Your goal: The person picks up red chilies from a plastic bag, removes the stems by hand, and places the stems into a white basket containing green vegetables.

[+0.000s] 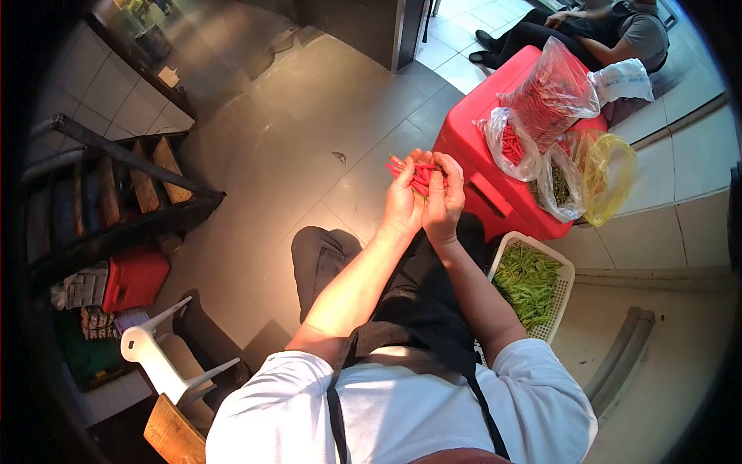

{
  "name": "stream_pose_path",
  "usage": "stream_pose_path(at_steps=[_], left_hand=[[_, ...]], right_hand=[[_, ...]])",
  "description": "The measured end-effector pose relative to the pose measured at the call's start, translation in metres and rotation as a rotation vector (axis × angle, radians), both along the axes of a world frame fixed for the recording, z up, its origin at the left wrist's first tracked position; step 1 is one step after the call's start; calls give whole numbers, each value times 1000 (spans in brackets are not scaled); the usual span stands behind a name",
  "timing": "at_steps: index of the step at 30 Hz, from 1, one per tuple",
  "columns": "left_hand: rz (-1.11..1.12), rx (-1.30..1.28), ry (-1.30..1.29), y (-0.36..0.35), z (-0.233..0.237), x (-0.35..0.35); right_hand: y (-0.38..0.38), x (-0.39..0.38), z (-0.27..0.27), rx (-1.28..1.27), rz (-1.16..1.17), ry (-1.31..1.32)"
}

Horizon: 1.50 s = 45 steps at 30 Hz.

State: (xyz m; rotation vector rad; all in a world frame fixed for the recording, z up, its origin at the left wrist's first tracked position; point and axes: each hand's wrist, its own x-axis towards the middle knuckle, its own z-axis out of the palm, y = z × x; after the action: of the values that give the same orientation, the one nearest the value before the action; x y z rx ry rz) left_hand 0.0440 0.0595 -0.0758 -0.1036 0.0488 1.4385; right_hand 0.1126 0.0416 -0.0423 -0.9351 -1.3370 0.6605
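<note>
The left hand (pixel 401 203) and the right hand (pixel 444 203) meet in front of the seated person's lap. Grip condition: both hands are cupped together, fingers curled, enclosing a bunch of red chilies (pixel 422 176). Several chilies protrude on the left-hand side. The hidden part of the bunch cannot be inspected.

A red container (pixel 467 120) stands ahead and to the right, near the right hand. Its top carries the following: a large clear bag (pixel 558 87) with red contents; a smaller clear bag (pixel 526 162), open, with red chilies visible inside; a third open bag (pixel 570 203) with dark green contents; and a yellow bag (pixel 616 172) hanging over the edge.

A white perforated basket (pixel 570 272) sits beside the right forearm and holds long green pods (pixel 525 288). A white chair (pixel 161 352) stands on the left side. A second person (pixel 595 35) sits beyond the red container.
</note>
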Motion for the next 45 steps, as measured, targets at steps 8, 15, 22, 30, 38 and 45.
stream_pose_path(at_steps=[8, 15, 22, 30, 38, 45], left_hand=[[67, -75, 92, -3, 10, 6], [89, -58, 21, 4, -2, -1], [101, -41, 152, 2, 6, 1], [58, -96, -61, 8, -5, -12], [84, -60, -31, 4, 11, -19], [-170, -119, -470, -7, 6, -31]], right_hand=[[-13, -4, 23, -91, 215, 312], [-2, 8, 5, 9, 166, -209], [1, 11, 19, 24, 44, -408], [7, 15, 40, 45, 133, -399], [8, 17, 35, -248, 259, 246], [5, 45, 38, -334, 197, 449]])
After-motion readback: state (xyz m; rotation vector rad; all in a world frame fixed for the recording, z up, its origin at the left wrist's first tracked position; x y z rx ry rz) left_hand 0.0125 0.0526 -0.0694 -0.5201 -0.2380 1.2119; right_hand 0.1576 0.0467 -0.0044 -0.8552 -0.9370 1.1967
